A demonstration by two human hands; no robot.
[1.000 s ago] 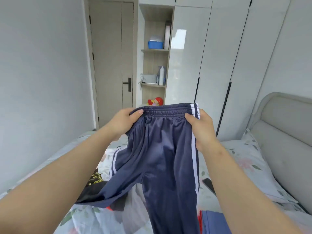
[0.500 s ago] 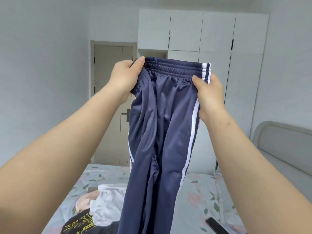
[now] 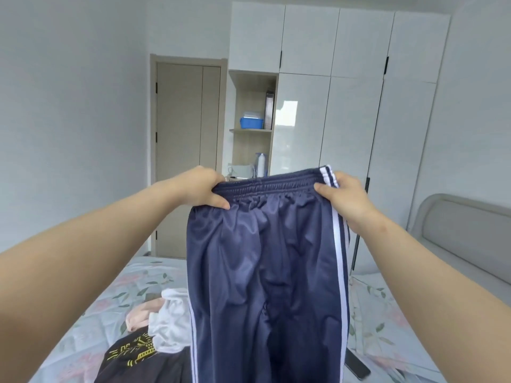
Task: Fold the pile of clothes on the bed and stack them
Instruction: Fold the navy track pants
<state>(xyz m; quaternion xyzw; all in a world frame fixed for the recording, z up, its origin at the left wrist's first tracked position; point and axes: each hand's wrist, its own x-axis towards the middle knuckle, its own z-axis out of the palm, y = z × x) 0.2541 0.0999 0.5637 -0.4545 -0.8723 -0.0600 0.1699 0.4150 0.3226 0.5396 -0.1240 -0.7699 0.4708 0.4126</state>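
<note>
Navy track trousers (image 3: 265, 272) with white side stripes hang upright in front of me, spread flat by the elastic waistband. My left hand (image 3: 201, 190) pinches the waistband's left end. At the right end, by the stripes, my right hand (image 3: 345, 197) grips it. Both trouser legs drop out of view at the bottom. On the bed (image 3: 91, 322) behind them lies a pile: a white garment (image 3: 171, 319), a pink one (image 3: 141, 313) and a black shirt (image 3: 138, 360) with a yellow print.
A dark phone (image 3: 356, 364) lies on the floral sheet to the right of the trousers. A padded headboard (image 3: 464, 233) stands at the right. White wardrobes (image 3: 345, 106), open shelves with a blue box (image 3: 251, 122), and a door (image 3: 182, 150) line the far wall.
Both hands have come down from their high lift half a second ago and moved apart, so the waistband is stretched wide and the trousers hang flat.
</note>
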